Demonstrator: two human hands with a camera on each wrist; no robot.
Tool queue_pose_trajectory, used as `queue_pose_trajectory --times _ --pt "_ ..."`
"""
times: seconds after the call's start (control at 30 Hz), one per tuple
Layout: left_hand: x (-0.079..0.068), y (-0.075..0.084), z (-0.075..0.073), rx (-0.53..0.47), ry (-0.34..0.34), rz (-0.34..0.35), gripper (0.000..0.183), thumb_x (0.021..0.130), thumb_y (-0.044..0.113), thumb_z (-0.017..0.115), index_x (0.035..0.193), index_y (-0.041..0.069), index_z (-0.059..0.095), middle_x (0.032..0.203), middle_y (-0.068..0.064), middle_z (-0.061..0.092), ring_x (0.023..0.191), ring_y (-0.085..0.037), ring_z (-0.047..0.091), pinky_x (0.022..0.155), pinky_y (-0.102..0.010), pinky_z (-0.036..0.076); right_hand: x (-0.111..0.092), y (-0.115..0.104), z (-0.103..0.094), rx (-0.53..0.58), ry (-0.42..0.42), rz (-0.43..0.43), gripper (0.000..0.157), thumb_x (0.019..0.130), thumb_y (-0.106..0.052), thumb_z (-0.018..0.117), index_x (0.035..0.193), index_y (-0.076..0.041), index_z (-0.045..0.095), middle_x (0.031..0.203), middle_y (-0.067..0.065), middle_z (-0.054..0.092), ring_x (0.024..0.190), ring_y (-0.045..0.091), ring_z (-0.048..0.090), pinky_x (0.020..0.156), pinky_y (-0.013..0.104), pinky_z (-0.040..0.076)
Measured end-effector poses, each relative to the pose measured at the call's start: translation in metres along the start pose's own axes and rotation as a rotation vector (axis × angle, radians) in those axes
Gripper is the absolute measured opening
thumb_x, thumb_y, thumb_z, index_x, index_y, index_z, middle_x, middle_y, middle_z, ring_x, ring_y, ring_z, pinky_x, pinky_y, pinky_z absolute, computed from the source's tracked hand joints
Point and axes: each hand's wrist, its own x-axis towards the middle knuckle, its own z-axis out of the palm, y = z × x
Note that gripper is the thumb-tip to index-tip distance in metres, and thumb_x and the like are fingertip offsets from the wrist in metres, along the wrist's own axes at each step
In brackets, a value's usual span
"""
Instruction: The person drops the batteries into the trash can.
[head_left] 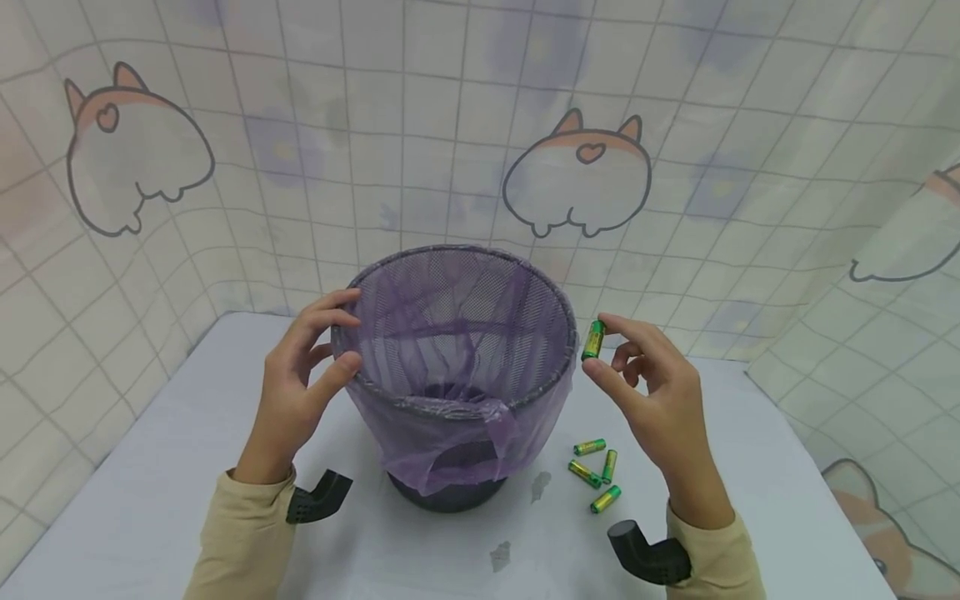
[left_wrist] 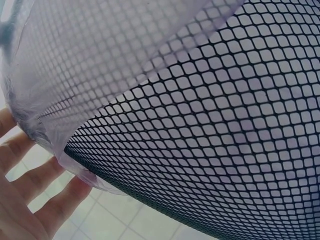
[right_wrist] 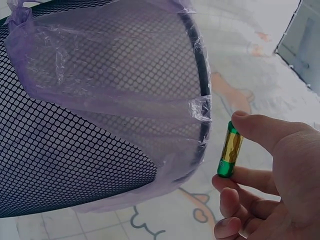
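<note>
A black mesh wastebasket (head_left: 450, 493) stands upright on the table, lined with a thin purple plastic bag (head_left: 536, 433) folded over its rim. My left hand (head_left: 303, 375) holds the basket's rim at the left, thumb toward the front and fingers farther back. In the left wrist view, fingers (left_wrist: 65, 205) touch the bag's folded edge beside the mesh (left_wrist: 225, 125). Just right of the rim, my right hand (head_left: 656, 392) pinches a green and gold battery (head_left: 593, 340) by its ends. The right wrist view shows this battery (right_wrist: 230, 150) between thumb and fingers, apart from the basket.
Several more green batteries (head_left: 584, 473) lie loose on the white table (head_left: 697, 567), right of the basket. Two grey patches (head_left: 500, 556) mark the surface in front. Behind and on both sides hangs a gridded curtain (head_left: 435, 125) with cartoon dogs.
</note>
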Motion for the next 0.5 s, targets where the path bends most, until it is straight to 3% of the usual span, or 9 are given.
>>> queue_pose_trajectory --times 0.2,0.5 --pt "0.0000 0.0009 0.0002 -0.009 0.002 0.008 0.031 0.086 -0.001 0.060 0.117 -0.003 0.057 0.145 -0.010 0.048 0.139 -0.024 0.041 0.094 -0.023 0.045 0.0026 -0.0009 0.0023 0.023 -0.010 -0.004 0.049 0.079 0.003 0.072 0.126 -0.008 0.062 0.097 -0.010 0.056 0.077 0.005 0.049 0.063 0.016 0.038" --pt "0.0001 0.0004 0.0009 -0.001 0.005 0.016 0.032 0.086 -0.001 0.060 0.117 -0.003 0.057 0.145 -0.011 0.048 0.139 -0.024 0.041 0.094 -0.023 0.045 0.0069 -0.0030 0.0048 0.030 -0.018 -0.001 0.048 0.080 0.002 0.073 0.126 -0.007 0.062 0.097 -0.008 0.057 0.076 0.007 0.049 0.062 0.018 0.038"
